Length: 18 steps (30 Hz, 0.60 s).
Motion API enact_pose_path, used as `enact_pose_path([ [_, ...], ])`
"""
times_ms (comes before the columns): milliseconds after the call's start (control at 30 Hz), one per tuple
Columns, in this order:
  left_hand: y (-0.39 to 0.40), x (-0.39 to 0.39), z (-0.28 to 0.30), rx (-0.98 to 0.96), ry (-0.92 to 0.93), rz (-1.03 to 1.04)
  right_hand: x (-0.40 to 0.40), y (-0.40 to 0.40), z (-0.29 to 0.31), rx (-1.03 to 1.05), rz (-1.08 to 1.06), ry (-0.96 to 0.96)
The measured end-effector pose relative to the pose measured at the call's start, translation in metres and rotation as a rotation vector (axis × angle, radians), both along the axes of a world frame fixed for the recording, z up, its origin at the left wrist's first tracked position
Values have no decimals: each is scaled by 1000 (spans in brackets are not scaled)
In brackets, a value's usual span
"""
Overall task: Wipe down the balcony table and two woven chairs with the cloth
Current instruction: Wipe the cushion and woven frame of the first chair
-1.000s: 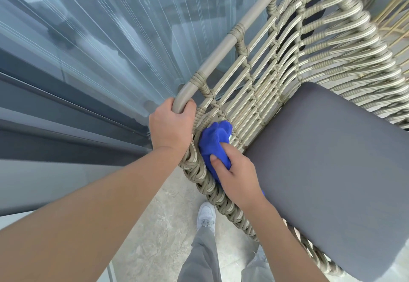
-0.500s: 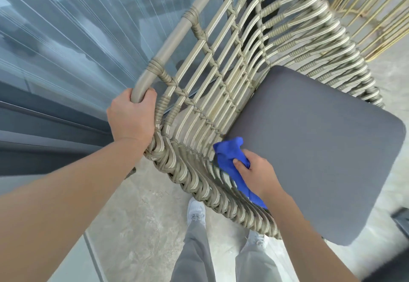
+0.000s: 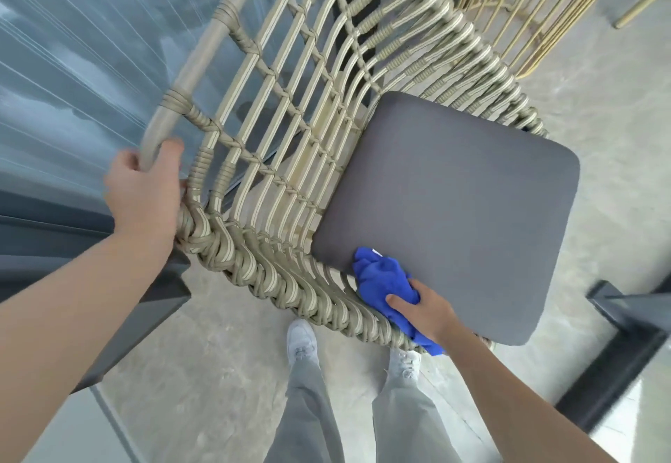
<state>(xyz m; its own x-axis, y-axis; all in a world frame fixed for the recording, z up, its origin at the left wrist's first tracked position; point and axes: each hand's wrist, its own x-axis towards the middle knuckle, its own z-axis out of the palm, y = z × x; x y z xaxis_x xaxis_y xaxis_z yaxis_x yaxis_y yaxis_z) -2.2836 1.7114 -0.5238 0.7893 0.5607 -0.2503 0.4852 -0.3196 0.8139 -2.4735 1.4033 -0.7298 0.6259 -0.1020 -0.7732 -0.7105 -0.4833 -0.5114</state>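
On the balcony, we wiped the first of the 2 woven chairs we could see. Our left hand (image 3: 143,195) curled its fingers round the bare end of the chair's top rail (image 3: 203,52) and steadied the woven chair (image 3: 276,157). Our right hand (image 3: 423,312) held the bunched blue cloth (image 3: 381,281) with fingers closed on it, thumb on top, at the near corner of the grey seat cushion (image 3: 446,208), where the cushion met the braided front rim (image 3: 276,281).

We judged the step in hand to be the chair wipe, at the seat's front edge, with most of the task left to do. The next move called for a firm sweep along that braided rim or across the cushion, while the left hand held the frame.

The chair pointed its open front toward us and to the lower right; its back rose away to the upper left, against the glass railing (image 3: 72,63). The cloth's long axis ran from the cushion corner down to the right, under our palm. A second chair with a gold wire frame (image 3: 526,16) stood beyond. The table was not in view.
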Motion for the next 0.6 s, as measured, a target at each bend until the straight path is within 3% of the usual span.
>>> enact_pose_path([
  [133, -24, -55, -20, -69, 12, 160, -1, 3, -2, -53, 16, -43],
  [400, -94, -137, -90, -561, 305, 420, 2, -7, -9, -242, 112, -62],
  [600, -97, -139, -111, -364, 265, 399, -20, -35, -27, -296, 165, 118],
])
